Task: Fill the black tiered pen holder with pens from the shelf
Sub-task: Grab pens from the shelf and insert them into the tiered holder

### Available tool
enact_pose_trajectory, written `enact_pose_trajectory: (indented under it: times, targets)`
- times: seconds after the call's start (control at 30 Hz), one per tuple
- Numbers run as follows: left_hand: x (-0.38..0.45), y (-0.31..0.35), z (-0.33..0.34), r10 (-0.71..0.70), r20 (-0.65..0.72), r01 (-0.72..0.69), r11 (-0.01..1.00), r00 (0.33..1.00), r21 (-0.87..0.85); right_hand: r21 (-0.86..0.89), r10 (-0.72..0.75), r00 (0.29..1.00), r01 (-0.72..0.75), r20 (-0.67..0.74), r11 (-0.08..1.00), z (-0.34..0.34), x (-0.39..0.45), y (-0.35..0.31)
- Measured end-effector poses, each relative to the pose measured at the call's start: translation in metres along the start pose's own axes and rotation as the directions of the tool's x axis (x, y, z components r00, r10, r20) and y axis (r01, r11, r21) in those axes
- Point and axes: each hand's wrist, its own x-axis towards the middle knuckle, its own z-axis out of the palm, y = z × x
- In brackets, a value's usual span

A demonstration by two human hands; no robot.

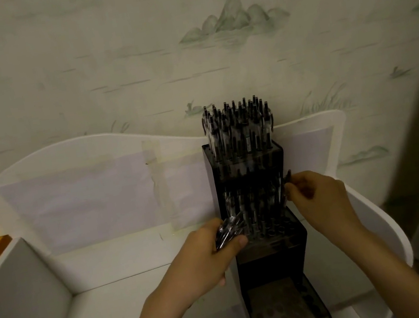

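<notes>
your left hand [207, 253] fingers grasped a bundle of pens [229, 232]; your right hand [317, 196] pinched one pen [287, 176] beside the black tiered pen holder [270, 248], standing on the white shelf [125, 259] right of centre.

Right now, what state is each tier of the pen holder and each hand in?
Top tier: packed with upright pens.
Middle tier: partly filled, pens upright.
Lower tier: a few pens at its left, holes open at right.
Bottom tier: no pens.
Left hand: grips a bundle of pens.
Right hand: pinches a single pen at the middle tier's right edge.
</notes>
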Motion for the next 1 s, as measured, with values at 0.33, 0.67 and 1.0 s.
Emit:
enact_pose_trajectory:
  times: [0.33, 0.67, 1.0]
  targets:
    - [0.0, 0.007, 0.004, 0.029, 0.011, -0.028, 0.999, 1.0, -0.04, -0.221, -0.004, 0.987, 0.041, 0.163, 0.975, 0.0, 0.008, -0.004]
    - [-0.002, 0.004, 0.004, 0.063, 0.011, -0.062, 0.997, 0.998, -0.048, -0.066, -0.062, 0.998, 0.061, -0.001, 0.996, -0.003, -0.011, -0.014]
    - [-0.003, -0.007, 0.01, 0.02, 0.072, -0.013, 0.995, 0.997, -0.094, 0.2, -0.102, 0.929, 0.031, 0.356, 0.979, 0.018, -0.058, -0.041]
